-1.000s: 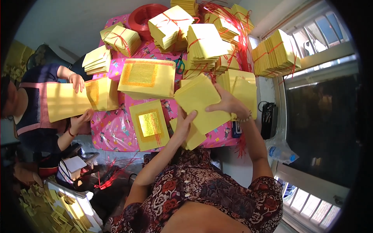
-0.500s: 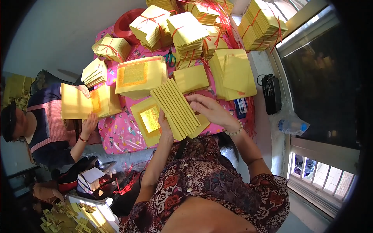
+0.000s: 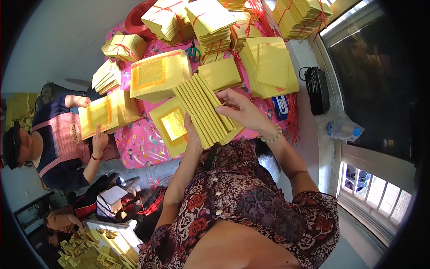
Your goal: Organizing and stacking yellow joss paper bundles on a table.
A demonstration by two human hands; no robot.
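Observation:
A yellow joss paper (image 3: 200,110) folded into a row of long narrow pleats is held over the near edge of the table. My left hand (image 3: 192,130) grips its left edge, with the fingers partly hidden behind it. At the right edge my right hand (image 3: 238,110) pinches the paper, with thumb and fingertips bent on the last pleats. Beneath lies a flat yellow joss sheet (image 3: 157,115) with a shiny gold square. Just beyond is a yellow block of paper (image 3: 218,74), and to its left a thick stack of joss paper (image 3: 179,74) with a gold-printed square on top.
Red-tied paper bundles (image 3: 168,22) and a red basin (image 3: 136,23) fill the far side of the pink table cover (image 3: 139,148). Teal scissors (image 3: 193,53) lie among them. At left a co-worker (image 3: 58,130) handles joss paper. A bottle (image 3: 342,130) stands by the window.
The view has shifted slightly, so the table sits higher. My right fingers have curled in on the pleated paper's right edge. The co-worker's paper has moved, now showing its gold square.

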